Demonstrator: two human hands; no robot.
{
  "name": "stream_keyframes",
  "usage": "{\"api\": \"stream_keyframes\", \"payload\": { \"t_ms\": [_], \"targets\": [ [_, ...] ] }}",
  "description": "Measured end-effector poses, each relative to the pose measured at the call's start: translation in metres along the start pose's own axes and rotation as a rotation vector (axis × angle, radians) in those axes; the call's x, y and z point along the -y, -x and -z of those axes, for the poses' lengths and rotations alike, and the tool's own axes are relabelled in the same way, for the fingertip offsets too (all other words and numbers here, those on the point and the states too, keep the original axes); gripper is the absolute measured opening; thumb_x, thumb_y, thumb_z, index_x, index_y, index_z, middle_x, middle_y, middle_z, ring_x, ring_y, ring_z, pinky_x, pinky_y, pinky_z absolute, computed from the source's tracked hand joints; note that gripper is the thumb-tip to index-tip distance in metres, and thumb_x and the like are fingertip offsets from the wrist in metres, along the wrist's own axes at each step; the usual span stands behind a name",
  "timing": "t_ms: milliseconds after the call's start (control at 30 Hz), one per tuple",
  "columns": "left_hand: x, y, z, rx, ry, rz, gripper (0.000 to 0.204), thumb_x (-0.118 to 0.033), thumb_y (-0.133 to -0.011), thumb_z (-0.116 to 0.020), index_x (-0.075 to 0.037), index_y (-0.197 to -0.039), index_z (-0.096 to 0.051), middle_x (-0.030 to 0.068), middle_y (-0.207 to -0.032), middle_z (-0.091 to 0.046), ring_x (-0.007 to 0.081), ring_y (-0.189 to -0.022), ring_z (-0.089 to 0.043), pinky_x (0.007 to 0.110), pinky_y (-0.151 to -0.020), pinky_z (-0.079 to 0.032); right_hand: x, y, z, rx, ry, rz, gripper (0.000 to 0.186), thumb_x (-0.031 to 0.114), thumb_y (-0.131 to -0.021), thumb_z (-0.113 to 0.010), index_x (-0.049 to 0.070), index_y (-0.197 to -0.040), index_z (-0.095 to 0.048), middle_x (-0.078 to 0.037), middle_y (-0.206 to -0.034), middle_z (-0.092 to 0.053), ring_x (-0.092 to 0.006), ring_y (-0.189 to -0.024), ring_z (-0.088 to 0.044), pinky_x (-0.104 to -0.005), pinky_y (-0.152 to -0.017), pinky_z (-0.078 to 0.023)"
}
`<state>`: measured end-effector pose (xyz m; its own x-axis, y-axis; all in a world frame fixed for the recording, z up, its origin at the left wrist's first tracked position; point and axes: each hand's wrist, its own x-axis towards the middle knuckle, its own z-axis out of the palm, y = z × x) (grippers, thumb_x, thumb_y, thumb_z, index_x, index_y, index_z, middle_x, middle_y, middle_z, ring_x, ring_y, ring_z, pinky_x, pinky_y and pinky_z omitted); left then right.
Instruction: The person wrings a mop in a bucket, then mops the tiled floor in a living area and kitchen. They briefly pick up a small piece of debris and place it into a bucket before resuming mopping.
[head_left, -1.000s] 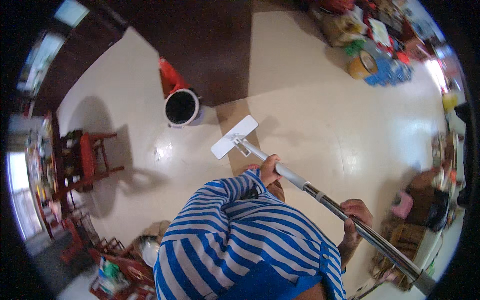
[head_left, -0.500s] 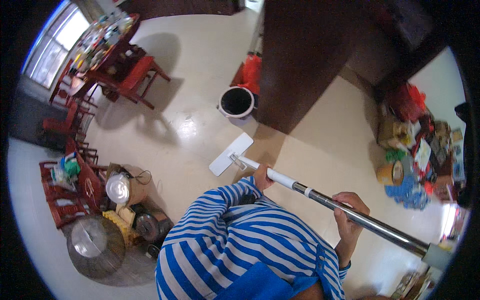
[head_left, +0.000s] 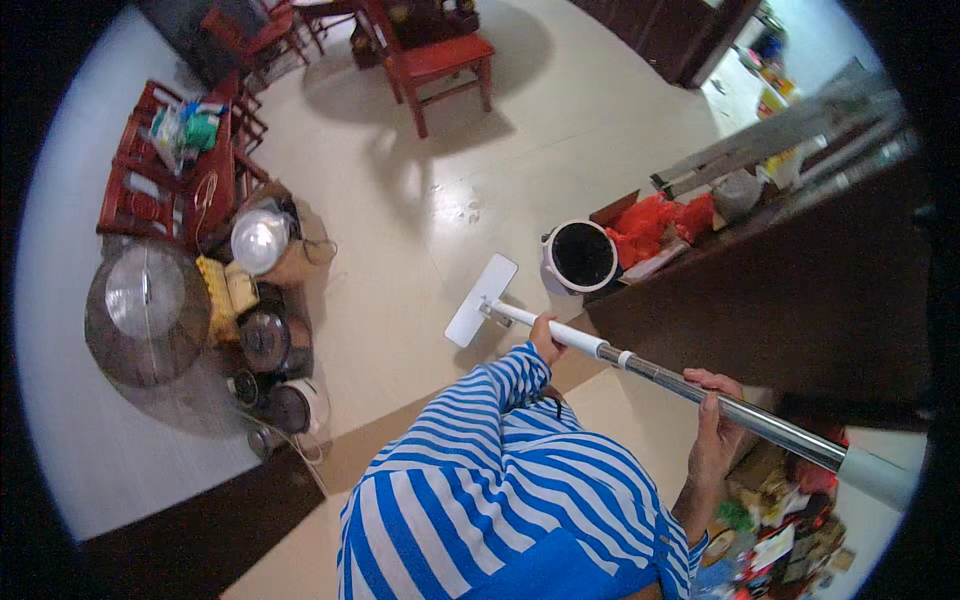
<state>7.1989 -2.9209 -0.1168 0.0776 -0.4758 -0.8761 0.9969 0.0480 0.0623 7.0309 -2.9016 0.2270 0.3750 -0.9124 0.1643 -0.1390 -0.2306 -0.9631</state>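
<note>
I hold a flat mop with both hands. Its white rectangular head (head_left: 480, 300) hangs over or rests on the tiled floor; I cannot tell which. My left hand (head_left: 545, 340) is closed round the white lower section of the pole (head_left: 581, 338), just above the head. My right hand (head_left: 715, 415) grips the chrome section further up, toward the lower right. A white bucket with a dark inside (head_left: 580, 256) stands beside the mop head, next to red plastic bags (head_left: 645, 228) along a dark partition (head_left: 720, 300).
A red chair (head_left: 446, 62) stands ahead by a table. At left are red wooden seats with bags (head_left: 160, 200), a large mesh cover (head_left: 147, 330), pots and appliances (head_left: 265, 340). A doorway (head_left: 745, 75) is at upper right. Piled clutter (head_left: 780, 520) sits at lower right.
My view has swung round to the left, so bucket and partition shift rightward and the left-side seats come closer into view. Both hands stay on the pole as the mop moves with me.
</note>
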Motion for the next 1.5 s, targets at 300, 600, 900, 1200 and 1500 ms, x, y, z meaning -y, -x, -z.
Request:
{"api": "stream_keyframes", "payload": {
  "t_ms": [300,600,900,1200,1500],
  "targets": [
    [-0.027,-0.082,-0.035,0.482,-1.608,-1.107,0.031,-0.004,-0.071,-0.064,-0.001,-0.101,-0.053,0.0113,-0.087,-0.059,0.0199,-0.078,-0.059,0.031,-0.068,-0.050,-0.082,-0.111,-0.023,0.238,0.111,-0.197,0.019,0.015,-0.091,-0.049,0.004,-0.104,-0.055,-0.009,-0.101,-0.056,-0.0194,-0.099,-0.052,-0.0327,-0.090,-0.040],
    [-0.020,-0.110,-0.094,0.300,-0.449,-0.122,0.012,-0.020,-0.083,-0.054,-0.008,-0.086,-0.051,0.0048,-0.066,-0.057,0.0172,-0.053,-0.056,0.027,-0.044,-0.046,-0.126,-0.171,-0.012,0.249,0.211,-0.301,0.021,0.016,-0.090,-0.051,0.005,-0.107,-0.055,-0.008,-0.104,-0.057,-0.0183,-0.099,-0.053,-0.0298,-0.088,-0.041],
    [-0.007,-0.126,-0.109,0.136,-0.156,0.250,0.027,-0.033,-0.083,-0.059,-0.008,-0.087,-0.049,0.0052,-0.071,-0.056,0.0192,-0.058,-0.055,0.028,-0.045,-0.045,-0.153,-0.181,0.016,0.007,-0.003,-0.554,0.043,0.027,-0.087,-0.059,0.007,-0.122,-0.043,-0.009,-0.113,-0.053,-0.0143,-0.098,-0.054,-0.0270,-0.070,-0.050],
    [-0.015,-0.116,-0.124,0.118,-0.041,0.015,0.012,-0.022,-0.083,-0.051,-0.010,-0.080,-0.050,0.0037,-0.066,-0.055,0.0146,-0.056,-0.055,0.024,-0.043,-0.044,-0.153,-0.201,0.001,0.192,0.324,-0.254,0.029,0.022,-0.089,-0.056,0.003,-0.110,-0.051,-0.007,-0.095,-0.058,-0.0118,-0.091,-0.054,-0.0262,-0.072,-0.046],
    [-0.024,-0.122,-0.130,0.109,-0.028,0.215,0.036,-0.045,-0.084,-0.053,-0.010,-0.085,-0.053,0.0019,-0.066,-0.056,0.0159,-0.054,-0.053,0.024,-0.045,-0.043,-0.138,-0.209,0.001,0.134,0.124,-0.373,0.043,0.024,-0.087,-0.059,0.002,-0.121,-0.045,-0.012,-0.111,-0.053,-0.0194,-0.097,-0.054,-0.0318,-0.083,-0.046]
  ]
}}
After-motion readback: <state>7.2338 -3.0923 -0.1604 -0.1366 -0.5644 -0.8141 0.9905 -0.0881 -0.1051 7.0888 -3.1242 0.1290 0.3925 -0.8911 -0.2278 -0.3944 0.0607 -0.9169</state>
